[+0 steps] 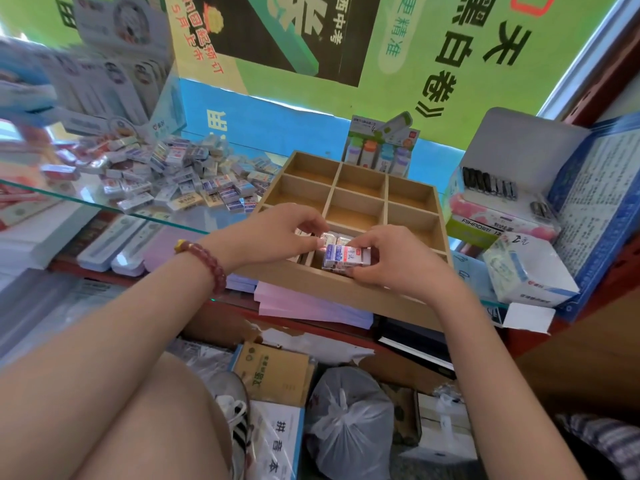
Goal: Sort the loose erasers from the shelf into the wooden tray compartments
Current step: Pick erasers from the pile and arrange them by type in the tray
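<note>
The tray (346, 289) is plain tan wood. The erasers (173, 174) at middle left are white with blue and red print. The bracelet (207, 261) is dark red with one yellow bead. The poster (485, 81) at the top is green with black characters. The shoe (239, 424) at the bottom is white with black stripes.

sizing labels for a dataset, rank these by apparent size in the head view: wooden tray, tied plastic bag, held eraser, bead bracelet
1. wooden tray
2. plastic bag
3. bead bracelet and eraser: look alike, not ranked
</note>
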Demonstrator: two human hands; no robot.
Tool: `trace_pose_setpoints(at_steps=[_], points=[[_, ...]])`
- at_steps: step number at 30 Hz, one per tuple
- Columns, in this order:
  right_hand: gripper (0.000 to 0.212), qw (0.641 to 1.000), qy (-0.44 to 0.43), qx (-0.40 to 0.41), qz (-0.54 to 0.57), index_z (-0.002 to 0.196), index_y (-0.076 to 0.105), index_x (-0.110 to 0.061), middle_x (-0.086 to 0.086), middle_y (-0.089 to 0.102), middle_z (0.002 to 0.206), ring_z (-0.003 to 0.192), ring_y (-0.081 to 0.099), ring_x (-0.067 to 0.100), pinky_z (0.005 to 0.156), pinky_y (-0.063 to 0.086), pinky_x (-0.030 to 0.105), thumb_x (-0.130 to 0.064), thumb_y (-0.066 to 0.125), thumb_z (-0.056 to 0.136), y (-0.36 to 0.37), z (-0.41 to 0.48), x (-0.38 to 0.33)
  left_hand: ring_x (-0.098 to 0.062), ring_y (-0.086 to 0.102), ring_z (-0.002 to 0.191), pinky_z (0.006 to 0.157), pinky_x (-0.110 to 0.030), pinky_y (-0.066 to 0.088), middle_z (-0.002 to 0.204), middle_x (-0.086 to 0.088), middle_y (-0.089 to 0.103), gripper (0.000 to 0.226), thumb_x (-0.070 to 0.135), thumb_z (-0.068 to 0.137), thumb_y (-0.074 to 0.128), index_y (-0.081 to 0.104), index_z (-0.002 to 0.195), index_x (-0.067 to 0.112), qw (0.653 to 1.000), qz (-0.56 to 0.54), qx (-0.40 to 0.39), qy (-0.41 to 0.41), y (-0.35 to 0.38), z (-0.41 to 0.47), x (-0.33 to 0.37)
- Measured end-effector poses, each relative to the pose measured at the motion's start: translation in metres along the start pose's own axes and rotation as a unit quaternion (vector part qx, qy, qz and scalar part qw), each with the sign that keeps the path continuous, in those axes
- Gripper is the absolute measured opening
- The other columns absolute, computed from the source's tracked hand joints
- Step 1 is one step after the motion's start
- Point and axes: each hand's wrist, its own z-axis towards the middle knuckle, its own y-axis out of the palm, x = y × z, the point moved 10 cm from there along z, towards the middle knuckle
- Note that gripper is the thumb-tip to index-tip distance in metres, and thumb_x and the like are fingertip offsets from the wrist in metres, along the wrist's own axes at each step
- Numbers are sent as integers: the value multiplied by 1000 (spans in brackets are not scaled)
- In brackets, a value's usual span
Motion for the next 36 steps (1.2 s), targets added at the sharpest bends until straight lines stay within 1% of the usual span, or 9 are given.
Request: trace_pose_setpoints(at_steps=[3,6,10,13,16,20,24,30,36], points=[[43,1000,-9,14,16,125,61,-29,-7,61,113,80,54,3,67,44,19,-25,70,83,2,0,-2,-8,54,106,71,-16,37,108,8,62,21,23,91,58,61,111,22,1000,-7,4,-3,-2,0,-3],[45,998,-16,-7,54,127,55,-34,-18,58,106,74,54,-2,64,42,13,-20,67,85,4,-5,-2,-8,55,107,78,-18,39,111,6,62,23,22,91,58,61,114,21,1000,-12,4,-9,-2,-2,-4],[38,994,-25,-52,88,124,58,-30,-17,60,107,86,59,2,82,53,28,-18,62,88,0,-11,3,-9,54,110,90,-25,42,114,6,62,25,22,91,59,61,116,21,1000,-19,0,-11,-3,-6,-5],[28,998,-5,23,58,117,61,-29,-12,65,98,88,58,4,84,49,26,-17,51,94,-19,-15,8,-8,52,109,93,-29,42,116,8,60,22,15,90,58,64,107,28,1000,-15,-10,2,-2,-8,-5],[26,998,13,52,-45,116,56,-27,-7,69,89,83,61,13,90,47,37,-19,40,97,-21,-19,2,-7,50,109,93,-31,39,113,11,57,36,3,88,53,69,90,35,1000,-1,-20,18,-2,-10,-2],[28,995,11,-12,-103,125,41,-18,1,64,89,81,57,19,72,39,31,-24,34,99,5,-24,-13,-5,44,112,92,-24,31,119,9,53,64,-18,76,38,70,78,37,999,11,-28,24,-2,-14,3],[36,994,44,-5,-99,135,32,-15,7,61,91,77,48,19,73,31,31,-22,33,100,6,-23,-13,-10,27,127,102,-31,25,134,10,43,76,-22,70,31,64,76,46,998,63,-26,11,-1,-16,4],[40,989,129,-21,68,137,31,-17,8,60,114,73,52,11,51,35,22,-16,39,98,13,-19,-2,-12,16,134,105,-36,24,143,8,32,69,-17,77,34,59,91,46,992,112,-61,-1,15,-18,4],[47,982,148,-36,109,141,29,-19,5,60,121,88,57,13,61,45,22,-12,44,96,16,-16,8,-20,5,142,113,-47,11,154,8,17,61,-7,83,43,62,110,44,979,179,-93,-14,26,-13,-3]])
